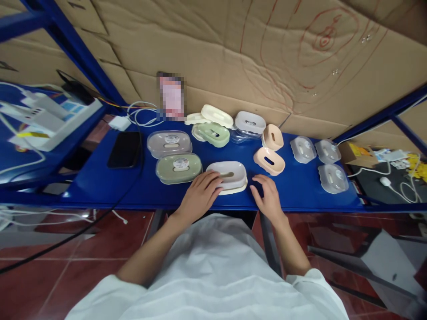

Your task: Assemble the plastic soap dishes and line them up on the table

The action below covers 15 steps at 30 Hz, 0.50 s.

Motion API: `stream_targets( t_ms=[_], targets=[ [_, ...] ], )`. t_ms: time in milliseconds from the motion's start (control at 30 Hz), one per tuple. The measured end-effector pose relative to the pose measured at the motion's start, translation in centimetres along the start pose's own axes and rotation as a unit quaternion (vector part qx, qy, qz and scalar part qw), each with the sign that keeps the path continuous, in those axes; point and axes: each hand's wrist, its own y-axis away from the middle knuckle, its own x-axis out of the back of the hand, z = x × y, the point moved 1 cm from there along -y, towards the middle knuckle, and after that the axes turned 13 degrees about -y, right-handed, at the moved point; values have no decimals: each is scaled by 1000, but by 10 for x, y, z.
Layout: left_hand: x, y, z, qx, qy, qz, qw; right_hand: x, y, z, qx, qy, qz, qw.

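A pale lilac oval plastic dish with a long slot, like a soap dish (237,169), sits near the table's front edge on a cream-coloured piece (231,191). My left hand (201,192) rests over its left side, fingers stretched and touching it. To the right, my right hand (267,198) hovers apart from the dish, fingers spread and holding nothing. Closest beyond that hand lies a peach slotted dish (277,166). Left of my left hand are a green dish under a clear lid (178,168) and a grey one, also lidded (169,143).
Cream dishes (216,115), a green dish (218,138) and a grey dish (250,121) lie along the back. Several small clear-lidded boxes (303,149) stand at right. A black phone (125,150) and charger (120,123) are at left; a black cable (110,206) crosses the front edge.
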Motion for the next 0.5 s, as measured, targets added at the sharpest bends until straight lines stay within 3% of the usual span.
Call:
stream_targets(
  t_ms=[67,233,367,500],
  targets=[
    [-2,-4,4,-16,-18,-14,1000,-1,-2,2,3,13,-18,1000],
    [-10,0,9,-53,-37,-50,997,-10,-11,3,25,55,-151,987],
    [-13,4,6,-53,-13,-59,997,-12,-14,2,16,67,-172,983],
    [-14,10,4,-31,-4,-47,998,5,-23,16,14,56,-164,985]
  ],
)
